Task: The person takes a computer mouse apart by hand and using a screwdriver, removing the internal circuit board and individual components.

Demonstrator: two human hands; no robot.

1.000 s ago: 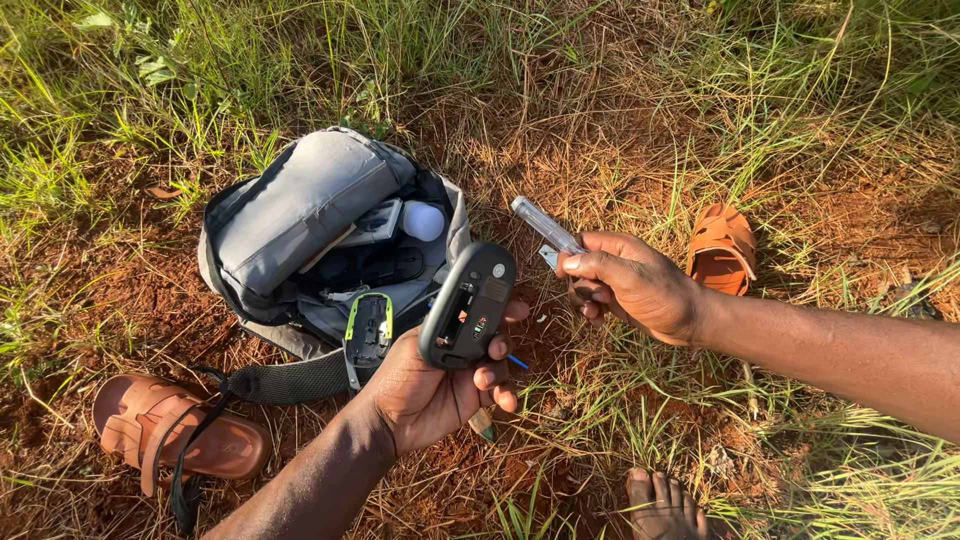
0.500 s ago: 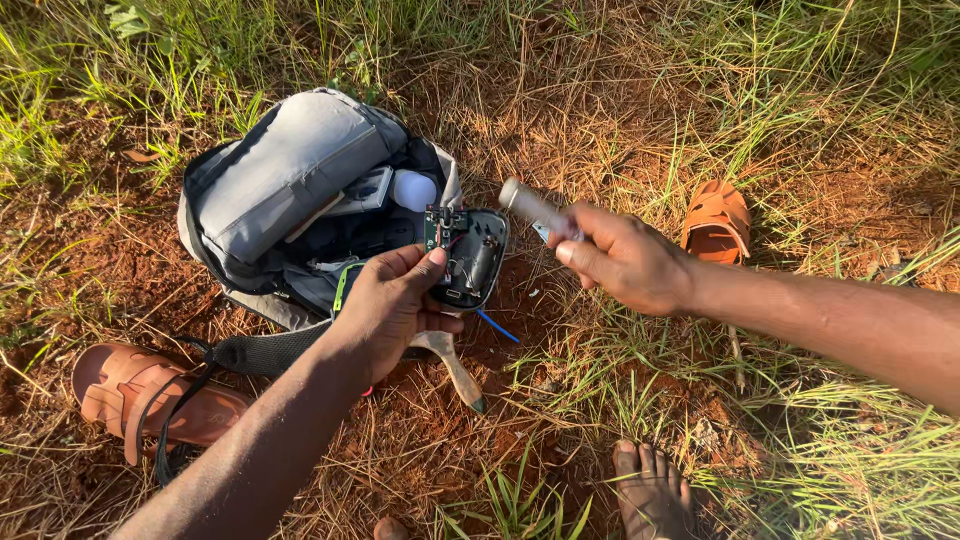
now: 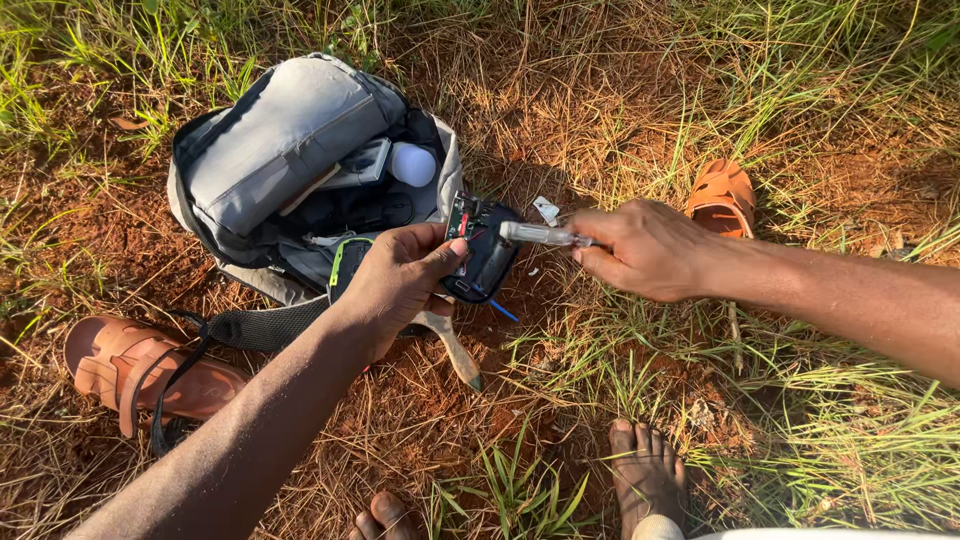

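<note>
My left hand [image 3: 402, 278] grips a small black device [image 3: 484, 255] with its case open, so a circuit board and wires show at its top. My right hand [image 3: 643, 247] holds a clear-handled screwdriver [image 3: 540, 234] with its tip pointing left at the device's open top. Both hands hover over red soil just right of an open grey backpack [image 3: 280, 140]. Inside the bag's mouth lie a white bulb [image 3: 413, 163] and a dark boxy item.
A brown sandal [image 3: 140, 372] lies at lower left with the bag's strap across it; another sandal [image 3: 722, 197] sits behind my right hand. My bare feet [image 3: 645, 475] stand at the bottom edge. Grass surrounds the red dirt patch.
The device has been turned over and lowered, showing its open inside. My right hand has swung the screwdriver down from pointing up-left to level, its tip at the device.
</note>
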